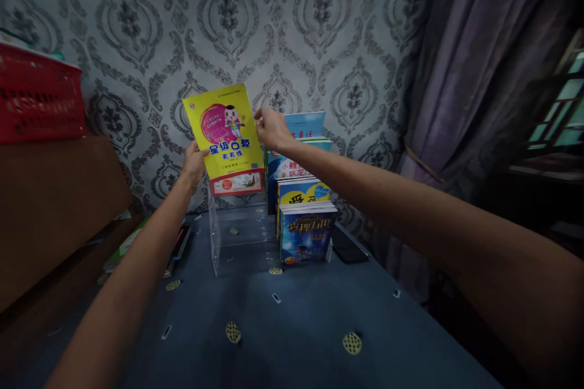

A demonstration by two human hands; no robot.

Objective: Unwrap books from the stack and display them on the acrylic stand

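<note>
A yellow workbook (228, 161) with a cartoon child on its cover is upright, tilted slightly, above the left part of a clear tiered book stand (214, 240). My left hand (194, 163) grips its lower left edge. At its right edge, my right hand (274, 128) is closed, fingers curled against the book. Just under the yellow cover shows the lower strip of a red-and-white book (238, 183). On the stand's right half, several books rise in steps: a dark blue book (305, 243) in front, then a yellow-and-blue book (301, 193), and light blue books (310, 124) at the back.
A dark flat object (350, 250) lies right of the stand. Left are more books (180, 246), a brown box (59, 206) and a red basket (41, 97) on it. A patterned blue cloth (292, 328) covers the table. Wallpaper stands behind, a purple curtain (456, 91) right.
</note>
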